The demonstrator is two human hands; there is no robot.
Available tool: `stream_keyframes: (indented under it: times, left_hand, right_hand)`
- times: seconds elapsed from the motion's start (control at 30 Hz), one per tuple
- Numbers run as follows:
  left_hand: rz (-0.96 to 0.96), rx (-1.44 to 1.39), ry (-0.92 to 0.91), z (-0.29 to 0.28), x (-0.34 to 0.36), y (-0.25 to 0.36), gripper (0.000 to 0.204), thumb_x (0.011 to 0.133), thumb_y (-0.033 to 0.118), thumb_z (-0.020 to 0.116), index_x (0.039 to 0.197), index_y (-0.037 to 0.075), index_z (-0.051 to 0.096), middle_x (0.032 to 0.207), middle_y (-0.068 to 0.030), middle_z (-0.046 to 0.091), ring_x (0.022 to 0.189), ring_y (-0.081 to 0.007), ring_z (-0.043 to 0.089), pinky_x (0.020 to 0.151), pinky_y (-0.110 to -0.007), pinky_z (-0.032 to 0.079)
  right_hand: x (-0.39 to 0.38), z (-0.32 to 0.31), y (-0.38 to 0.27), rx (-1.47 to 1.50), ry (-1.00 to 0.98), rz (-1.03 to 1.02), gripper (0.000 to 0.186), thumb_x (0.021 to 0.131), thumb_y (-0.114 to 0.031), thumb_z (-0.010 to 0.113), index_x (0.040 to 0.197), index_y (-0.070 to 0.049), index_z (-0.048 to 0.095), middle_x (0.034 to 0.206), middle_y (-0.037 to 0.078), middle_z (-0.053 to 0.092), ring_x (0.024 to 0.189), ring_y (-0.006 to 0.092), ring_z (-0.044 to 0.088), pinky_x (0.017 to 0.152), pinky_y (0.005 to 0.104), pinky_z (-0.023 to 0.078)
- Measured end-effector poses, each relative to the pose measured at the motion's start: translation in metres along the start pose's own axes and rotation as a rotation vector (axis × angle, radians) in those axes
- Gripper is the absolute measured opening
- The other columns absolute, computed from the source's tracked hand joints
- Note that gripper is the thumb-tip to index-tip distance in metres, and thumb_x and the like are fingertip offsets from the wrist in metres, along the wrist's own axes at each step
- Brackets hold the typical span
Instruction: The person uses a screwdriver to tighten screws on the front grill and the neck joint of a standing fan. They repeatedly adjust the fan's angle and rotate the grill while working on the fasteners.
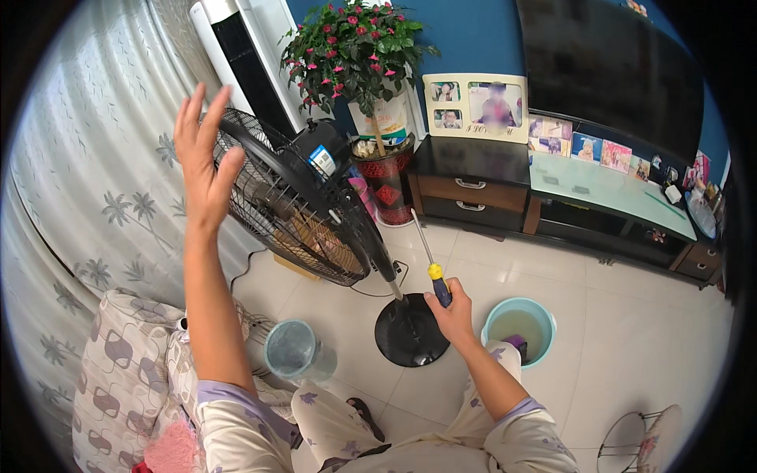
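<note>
A black standing fan [331, 213] is in front of me, its round wire cage tilted to the left and its disc base [412, 335] on the tiles. My left hand [206, 162] is raised at the cage's upper left edge, fingers spread and holding nothing; whether it touches the wire I cannot tell. In my right hand [453, 311] is a screwdriver [435, 273] with a yellow and dark blue handle, its metal shaft pointing up and away. That hand is right of the fan's pole, above the base.
On the floor are a translucent bin [293, 353] to the left and a light blue basin [544, 331] of cloudy water to the right. A patterned sofa [118, 370] lies left. Beyond stand a flowering plant [359, 55] and a dark TV cabinet [473, 169]. A stool [643, 437] is lower right.
</note>
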State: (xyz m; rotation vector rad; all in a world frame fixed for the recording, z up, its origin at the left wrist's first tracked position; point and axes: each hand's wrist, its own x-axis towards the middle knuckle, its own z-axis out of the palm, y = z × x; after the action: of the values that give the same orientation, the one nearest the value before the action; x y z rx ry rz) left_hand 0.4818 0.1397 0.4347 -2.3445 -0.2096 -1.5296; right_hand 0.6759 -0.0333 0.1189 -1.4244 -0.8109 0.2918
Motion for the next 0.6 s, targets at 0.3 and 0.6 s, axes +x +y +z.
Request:
stream_keyframes:
  times: [0.3, 0.6]
  left_hand:
    - [-0.004, -0.051, -0.027, -0.010, -0.011, -0.007, 0.036, 0.081, 0.032, 0.047, 0.100, 0.003, 0.058, 0.118, -0.0125, 0.052, 0.118, -0.0294, 0.039, 0.101, -0.040, 0.026]
    - [-0.057, -0.032, -0.082, -0.004, 0.009, -0.008, 0.033, 0.083, 0.029, 0.043, 0.094, 0.003, 0.059, 0.123, -0.0132, 0.047, 0.116, -0.0270, 0.040, 0.097, -0.037, 0.030]
  right_hand:
    - [-0.001, 0.007, 0.008, 0.022, -0.034, 0.047, 0.027, 0.075, -0.014, 0.067, 0.076, -0.003, 0.043, 0.060, -0.001, 0.038, 0.058, 0.0080, 0.035, 0.051, 0.0240, 0.032]
    - [0.009, 0.019, -0.004, 0.052, -0.032, -0.025, 0.027, 0.074, -0.015, 0.068, 0.078, -0.003, 0.044, 0.057, 0.002, 0.037, 0.054, 0.0095, 0.035, 0.049, 0.0259, 0.033]
